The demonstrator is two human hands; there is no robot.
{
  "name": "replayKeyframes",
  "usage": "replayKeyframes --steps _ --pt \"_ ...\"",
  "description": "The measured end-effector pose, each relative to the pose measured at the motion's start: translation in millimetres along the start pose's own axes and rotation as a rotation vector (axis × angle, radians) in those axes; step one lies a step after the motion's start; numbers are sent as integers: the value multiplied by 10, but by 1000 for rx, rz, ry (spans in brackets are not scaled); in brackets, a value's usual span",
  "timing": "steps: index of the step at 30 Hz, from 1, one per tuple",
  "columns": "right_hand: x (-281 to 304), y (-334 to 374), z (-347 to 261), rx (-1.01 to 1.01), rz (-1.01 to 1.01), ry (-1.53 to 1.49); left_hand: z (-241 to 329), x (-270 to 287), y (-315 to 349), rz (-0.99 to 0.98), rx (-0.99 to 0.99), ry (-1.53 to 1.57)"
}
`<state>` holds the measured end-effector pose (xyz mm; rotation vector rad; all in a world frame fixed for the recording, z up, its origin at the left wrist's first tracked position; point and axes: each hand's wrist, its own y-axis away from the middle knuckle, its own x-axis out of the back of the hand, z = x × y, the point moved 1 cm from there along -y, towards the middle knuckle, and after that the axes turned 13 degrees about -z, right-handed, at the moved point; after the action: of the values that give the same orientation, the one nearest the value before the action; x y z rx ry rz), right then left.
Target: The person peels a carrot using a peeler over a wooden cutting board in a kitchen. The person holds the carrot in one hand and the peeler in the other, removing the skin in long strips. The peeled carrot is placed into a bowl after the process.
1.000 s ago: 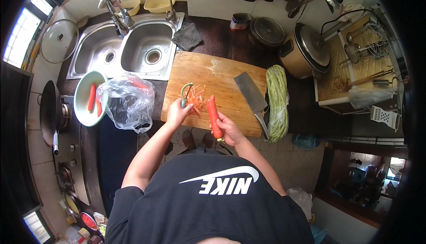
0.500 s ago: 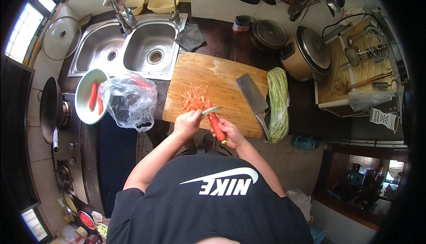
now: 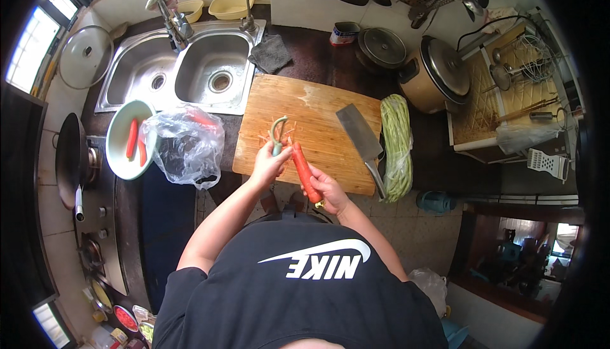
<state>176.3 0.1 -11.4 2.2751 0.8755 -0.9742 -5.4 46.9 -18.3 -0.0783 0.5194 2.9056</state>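
Note:
My left hand (image 3: 265,166) is closed around the handle of a pale green peeler (image 3: 277,134), its forked head pointing away from me. In my right hand (image 3: 328,189) a peeled-looking orange-red carrot (image 3: 305,172) is gripped near its stem end, its tip close to my left fingers. Both hands are over the near edge of a wooden cutting board (image 3: 318,104). Thin carrot shreds (image 3: 265,137) lie on the board, partly hidden behind the peeler and my left hand. A cleaver (image 3: 359,132) rests on the board's right side, its handle toward me.
Left of the board are a clear plastic bag (image 3: 189,146) and a pale green bowl (image 3: 119,161) with carrots. Behind them is a double sink (image 3: 210,101). Bagged long green beans (image 3: 397,149) lie along the board's right edge. A rice cooker (image 3: 424,76) stands farther right.
My left hand has drawn the peeler off the carrot and turned it from pointing right to pointing away from me. The carrot remains in my right hand, nearly in place.

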Motion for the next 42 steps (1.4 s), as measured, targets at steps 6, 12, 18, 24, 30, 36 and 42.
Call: replayKeyframes --steps 6,12,18,24,30,36,42 --pt "-46 -8 -34 14 48 103 25 -34 -126 51 -52 -34" --pt "-10 29 -30 33 35 60 -474 452 -358 166 -67 -385" --pt "28 75 -41 50 50 -6 -48 168 17 126 -95 -772" --pt "72 31 -14 76 73 -111 174 -221 448 -2 -557 -1031" --pt "128 20 -6 65 23 -196 148 -169 362 22 -505 -1173" --pt "114 53 -39 67 -31 -170 47 187 71 148 -227 -1176" --pt "147 74 -4 79 -71 -158 -94 334 55 168 -150 -1252"
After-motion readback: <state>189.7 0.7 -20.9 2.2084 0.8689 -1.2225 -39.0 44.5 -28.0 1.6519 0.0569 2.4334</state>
